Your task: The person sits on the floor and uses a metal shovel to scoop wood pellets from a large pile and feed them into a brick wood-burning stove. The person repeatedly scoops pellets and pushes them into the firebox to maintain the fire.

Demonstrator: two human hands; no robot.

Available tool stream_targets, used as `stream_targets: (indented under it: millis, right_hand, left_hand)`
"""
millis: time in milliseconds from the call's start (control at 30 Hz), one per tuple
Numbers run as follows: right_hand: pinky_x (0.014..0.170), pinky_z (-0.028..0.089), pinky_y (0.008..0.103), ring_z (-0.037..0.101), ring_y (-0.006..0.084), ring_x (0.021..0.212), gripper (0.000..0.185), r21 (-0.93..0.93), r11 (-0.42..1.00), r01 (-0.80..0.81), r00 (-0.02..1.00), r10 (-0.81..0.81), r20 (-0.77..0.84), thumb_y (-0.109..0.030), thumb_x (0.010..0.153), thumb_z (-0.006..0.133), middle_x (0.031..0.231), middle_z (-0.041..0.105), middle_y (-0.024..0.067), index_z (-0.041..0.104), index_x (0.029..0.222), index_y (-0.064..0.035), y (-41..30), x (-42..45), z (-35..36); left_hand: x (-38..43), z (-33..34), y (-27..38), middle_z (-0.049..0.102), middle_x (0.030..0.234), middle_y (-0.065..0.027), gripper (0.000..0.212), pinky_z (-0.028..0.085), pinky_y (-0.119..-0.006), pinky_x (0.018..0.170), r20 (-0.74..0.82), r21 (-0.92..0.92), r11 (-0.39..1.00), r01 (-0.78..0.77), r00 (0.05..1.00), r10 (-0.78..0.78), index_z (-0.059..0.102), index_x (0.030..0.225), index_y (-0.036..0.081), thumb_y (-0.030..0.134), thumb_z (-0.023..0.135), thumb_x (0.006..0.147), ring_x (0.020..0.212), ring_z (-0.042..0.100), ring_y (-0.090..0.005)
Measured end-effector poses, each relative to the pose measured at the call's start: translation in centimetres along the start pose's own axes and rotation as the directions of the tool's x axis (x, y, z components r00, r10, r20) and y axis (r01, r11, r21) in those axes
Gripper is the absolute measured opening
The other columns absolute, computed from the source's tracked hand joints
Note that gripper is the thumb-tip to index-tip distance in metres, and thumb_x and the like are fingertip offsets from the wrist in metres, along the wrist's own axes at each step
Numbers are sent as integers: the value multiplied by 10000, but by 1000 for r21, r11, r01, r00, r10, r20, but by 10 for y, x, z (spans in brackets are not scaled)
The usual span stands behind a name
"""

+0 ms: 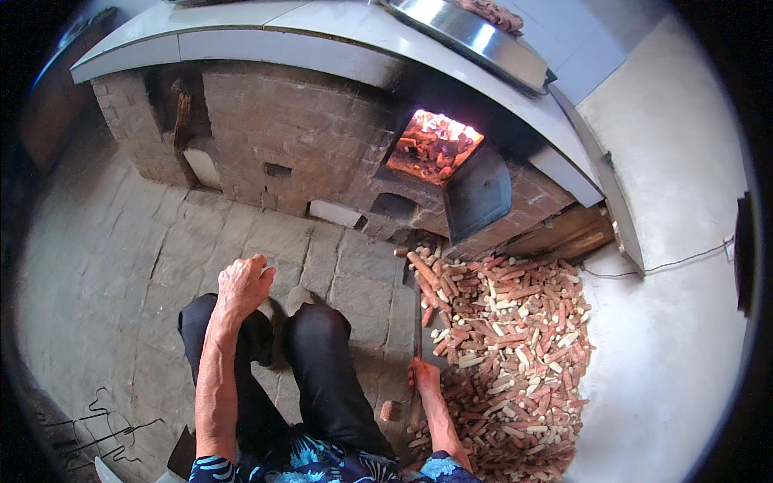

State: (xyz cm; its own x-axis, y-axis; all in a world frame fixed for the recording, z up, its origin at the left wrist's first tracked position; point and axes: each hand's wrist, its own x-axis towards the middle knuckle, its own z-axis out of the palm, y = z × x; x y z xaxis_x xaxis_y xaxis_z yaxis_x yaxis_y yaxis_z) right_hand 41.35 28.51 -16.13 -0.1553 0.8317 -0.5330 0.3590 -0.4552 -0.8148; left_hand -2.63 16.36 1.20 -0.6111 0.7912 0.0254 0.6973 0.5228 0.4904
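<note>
My right hand (426, 377) grips the long thin handle (417, 326) of a tool, which looks like a fire shovel. Its far end lies by the corncobs in front of the stove, partly covered. To the right of this hand spreads a large heap of dry corncobs (513, 362), reddish and pale. Over my left knee, my left hand (244, 284) hangs with its fingers curled and the thumb apart; its palm is hidden and I see nothing in it. Ahead, embers glow in the firebox (432, 148) of a brick stove (290, 124). The metal firebox door (480, 196) is swung out to the right.
A pale tiled counter (290, 51) tops the stove, with a shiny metal pan (477, 39) on it. A second opening (181, 115) holds a piece of wood. A wire rack (109, 428) lies at lower left. One loose cob (389, 410) rests beside my leg. A white wall (664, 338) bounds the heap.
</note>
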Motion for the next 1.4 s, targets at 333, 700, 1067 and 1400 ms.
stream_targets:
  millis: [333, 700, 1067, 1400]
  right_hand:
    - [403, 444, 285, 522, 117, 476, 342, 115, 990, -84, 958, 49, 281, -306, 972, 548, 678, 552, 47, 557, 991, 35, -132, -116, -4]
    - [340, 391, 261, 478, 90, 423, 299, 138, 987, 85, 953, -121, 277, -286, 953, 508, 642, 553, 28, 561, 852, -9, -313, -24, 64]
    - [389, 369, 212, 478, 48, 498, 312, 384, 923, 26, 844, -226, 487, -270, 947, 542, 707, 531, 7, 514, 951, 40, -421, 100, 63]
    - [357, 443, 187, 505, 44, 466, 410, 411, 901, 143, 864, -316, 393, -335, 877, 681, 649, 539, -15, 549, 992, 35, -279, -40, 12]
  left_hand:
    - [-1, 8, -10, 666, 781, -214, 250, 510, -482, 653, -29, -10, 999, -33, 999, 33, 652, 882, 18, 265, 647, 840, 769, 653, -403]
    - [-1, 5, -18, 646, 741, -221, 264, 507, -496, 628, -55, -12, 1000, -25, 998, 24, 604, 827, 17, 278, 637, 844, 739, 645, -411]
    - [0, -7, -3, 661, 751, -213, 258, 507, -481, 664, 2, -55, 998, 15, 1000, -15, 658, 964, 30, 254, 656, 837, 765, 653, -399]
    - [0, 1, -9, 652, 770, -224, 254, 501, -495, 651, 2, -28, 1000, 0, 1000, 0, 615, 867, 16, 269, 636, 849, 768, 641, -416]
